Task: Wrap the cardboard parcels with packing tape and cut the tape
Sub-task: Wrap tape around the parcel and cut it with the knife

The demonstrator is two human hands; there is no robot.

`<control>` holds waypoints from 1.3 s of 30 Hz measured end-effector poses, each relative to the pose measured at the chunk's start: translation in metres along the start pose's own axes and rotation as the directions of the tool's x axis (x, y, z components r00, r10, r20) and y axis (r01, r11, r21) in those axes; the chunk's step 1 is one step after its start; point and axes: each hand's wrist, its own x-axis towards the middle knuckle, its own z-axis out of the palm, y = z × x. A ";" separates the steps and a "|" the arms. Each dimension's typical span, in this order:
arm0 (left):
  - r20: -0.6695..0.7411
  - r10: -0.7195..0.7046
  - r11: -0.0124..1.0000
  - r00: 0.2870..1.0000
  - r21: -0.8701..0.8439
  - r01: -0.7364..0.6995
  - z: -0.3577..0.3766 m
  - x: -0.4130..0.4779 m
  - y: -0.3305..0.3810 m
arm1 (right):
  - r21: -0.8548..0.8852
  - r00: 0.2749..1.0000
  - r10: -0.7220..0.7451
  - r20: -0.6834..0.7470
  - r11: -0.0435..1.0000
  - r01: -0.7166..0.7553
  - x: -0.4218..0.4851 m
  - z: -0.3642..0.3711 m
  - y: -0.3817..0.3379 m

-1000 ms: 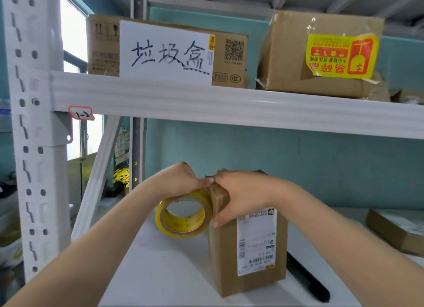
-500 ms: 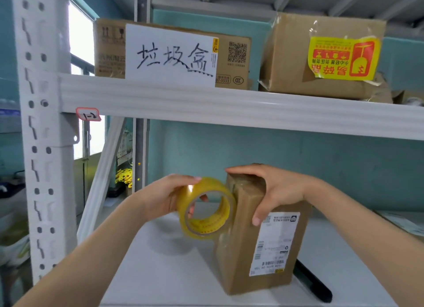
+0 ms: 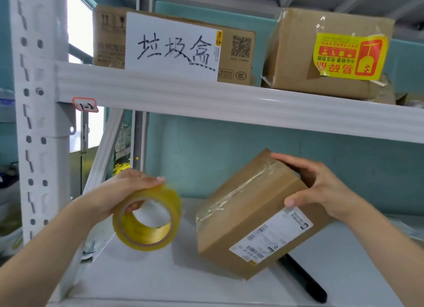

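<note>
Gripping the tape roll (image 3: 146, 219), left-hand fingers (image 3: 158, 180) lie over its upper rim with one digit hooked inside the core; left hand (image 3: 124, 192) holds the roll in the air above the white shelf surface (image 3: 160, 272), tilted, open core facing the camera. Right-hand fingers (image 3: 282, 157) are closed around the far upper end of the cardboard parcel (image 3: 252, 215), thumb pressed on the near face just above the white shipping label (image 3: 270, 235); right hand (image 3: 321, 187) keeps the box tipped, its lower left corner low near the shelf surface, contact there not clear. Clear tape runs along the parcel's top seam and folds over the left end. Roll and parcel are apart, a clear gap between them. A black pen-like object (image 3: 305, 281) lies on the shelf surface, partly under the parcel's right lower edge, reaching toward the front edge. Overhead, the white shelf beam (image 3: 229, 102) limits upward room; a perforated upright (image 3: 34, 123) bounds the left side. Two cartons (image 3: 238, 54) sit on the upper shelf. Teal back wall (image 3: 229, 150) stands behind the parcel.
</note>
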 end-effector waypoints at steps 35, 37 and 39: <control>0.189 -0.291 0.813 0.938 0.565 0.139 0.061 0.040 0.008 | -0.853 0.837 0.498 0.226 0.516 -0.076 0.012 0.112 0.005; 0.178 -0.289 0.817 0.941 0.558 0.145 0.059 0.038 0.007 | -0.827 0.851 0.446 0.276 0.562 -0.026 0.031 0.137 0.000; 0.160 -0.294 0.833 0.942 0.526 0.171 0.054 0.035 0.004 | -0.827 0.861 0.408 0.304 0.561 0.026 0.043 0.146 -0.001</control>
